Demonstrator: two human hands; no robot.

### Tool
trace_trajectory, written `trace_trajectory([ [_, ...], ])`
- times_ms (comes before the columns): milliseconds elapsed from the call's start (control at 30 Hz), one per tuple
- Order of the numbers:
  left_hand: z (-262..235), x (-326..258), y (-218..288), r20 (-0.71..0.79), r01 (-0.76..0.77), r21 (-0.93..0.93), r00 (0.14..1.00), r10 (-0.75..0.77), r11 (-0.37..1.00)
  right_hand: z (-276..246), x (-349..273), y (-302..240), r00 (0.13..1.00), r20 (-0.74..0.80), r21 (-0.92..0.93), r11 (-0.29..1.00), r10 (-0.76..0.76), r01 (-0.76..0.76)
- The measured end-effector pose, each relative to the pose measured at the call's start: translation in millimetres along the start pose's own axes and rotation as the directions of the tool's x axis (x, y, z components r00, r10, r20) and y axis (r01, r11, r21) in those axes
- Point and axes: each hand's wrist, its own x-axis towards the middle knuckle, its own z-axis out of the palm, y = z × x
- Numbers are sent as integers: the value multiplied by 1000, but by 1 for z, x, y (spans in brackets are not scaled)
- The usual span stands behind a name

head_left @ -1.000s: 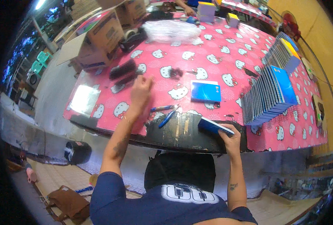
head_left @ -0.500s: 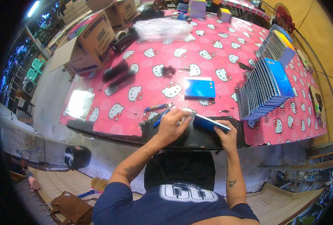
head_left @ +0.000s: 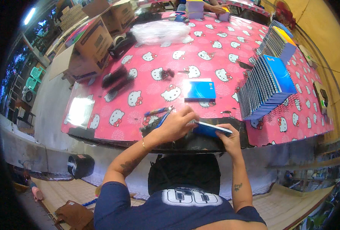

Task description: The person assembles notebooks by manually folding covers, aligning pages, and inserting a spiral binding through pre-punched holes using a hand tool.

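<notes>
A blue-covered notebook is tilted up on its edge over the dark patch at the table's near side. My right hand grips its right end, thumb and fingers on either side. At the notebook's left end, my left hand has its fingers pinched together at the edge. Whatever is between those fingers is too small and hidden to make out. Just beyond, a second blue notebook lies flat on a pale sheet. Beside my left hand are a blue-handled tool and a pen-like item.
Stacked spiral notebooks stand at the right. Black wire coils lie at left, with a smaller coil bunch near the middle. Cardboard boxes, a tape dispenser and clear plastic sit farther back. A co-worker's hand shows at the far edge.
My left hand has turned and lifted slightly at the notebook's left end. The notebook has tipped a little, still in my right hand. A co-worker's hand has appeared at the far side.
</notes>
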Motion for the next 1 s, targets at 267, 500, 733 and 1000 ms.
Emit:
trace_trajectory([
  [267, -1, 12, 6, 58, 14, 122, 998, -21, 992, 3, -3, -5, 1000, -29, -5, 1000, -8, 8],
  [500, 57, -13, 33, -352, 106, 480, 932, 80, 871, 26, -21, -28, 971, -239, -90, 995, 18, -41],
  [733, -2, 14, 11, -17, -131, 112, 991, 134, 985, 14, -19, -19, 983, -144, -137, 986, -114, 94],
  [1000, -24, 18, 20, 134, 36, -135, 991, -18, 990, 14, -19, -34, 987, -111, -107, 989, -118, 106],
])
